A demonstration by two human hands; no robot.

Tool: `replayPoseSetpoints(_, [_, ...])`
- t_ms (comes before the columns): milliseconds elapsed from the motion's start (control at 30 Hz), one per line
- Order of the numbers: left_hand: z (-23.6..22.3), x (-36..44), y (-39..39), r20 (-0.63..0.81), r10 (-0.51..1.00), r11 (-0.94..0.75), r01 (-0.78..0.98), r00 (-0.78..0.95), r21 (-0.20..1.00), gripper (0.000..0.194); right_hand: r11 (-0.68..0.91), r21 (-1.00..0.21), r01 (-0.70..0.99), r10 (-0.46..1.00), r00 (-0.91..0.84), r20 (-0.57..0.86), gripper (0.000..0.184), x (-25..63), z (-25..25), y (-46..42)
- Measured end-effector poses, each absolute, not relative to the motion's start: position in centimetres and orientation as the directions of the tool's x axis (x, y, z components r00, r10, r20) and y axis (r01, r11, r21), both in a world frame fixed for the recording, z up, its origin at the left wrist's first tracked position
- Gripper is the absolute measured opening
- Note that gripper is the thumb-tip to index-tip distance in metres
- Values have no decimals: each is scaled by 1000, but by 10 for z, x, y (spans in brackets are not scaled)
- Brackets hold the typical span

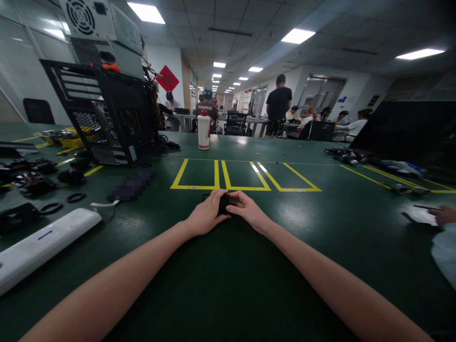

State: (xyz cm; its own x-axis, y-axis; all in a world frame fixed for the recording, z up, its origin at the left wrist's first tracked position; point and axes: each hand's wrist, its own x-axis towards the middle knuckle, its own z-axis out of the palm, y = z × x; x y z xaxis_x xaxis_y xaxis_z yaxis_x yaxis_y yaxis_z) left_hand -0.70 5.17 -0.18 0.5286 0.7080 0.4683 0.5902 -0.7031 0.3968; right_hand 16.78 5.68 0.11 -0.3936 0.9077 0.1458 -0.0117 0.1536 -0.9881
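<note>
The smooth dark-green counter [228,289] carries a white cup with a red lid [204,133]. Nearside of the cup, the left hand [205,214] curls its grip around a small black object [223,204]; the right hand [251,214] meets it with half-curled fingers, its hold indeterminable.

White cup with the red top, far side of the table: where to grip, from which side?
I'd grip the white cup around mid-body, coming from the near side, clear of the cables on its left. It stands upright and narrows toward the base, so the wider wall above should resist slipping.
</note>
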Motion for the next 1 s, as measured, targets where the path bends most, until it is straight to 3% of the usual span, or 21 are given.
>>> replayPoseSetpoints(267, [-2,-6,52,482,697,-714,575,531,399,63,195,-980,-51,917,-345,200,25,163,-3,58])
replayPoseSetpoints(533, [-2,-6,51,460,715,-695,605,526,388,61,141,-990,-20,918,-372,139,34,165,-3,60])
replayPoseSetpoints(700, [-2,-7,52,465,709,-702,592,530,395,61,168,-983,-77,890,-417,185,33,167,1,57])
replayPoseSetpoints(833, [-2,-7,52,475,701,-709,586,531,392,63,186,-981,-55,913,-360,193,25,165,0,57])
replayPoseSetpoints(1000, [-1,-7,51,471,706,-705,586,528,400,60,194,-981,-13,928,-322,188,29,164,-2,58])
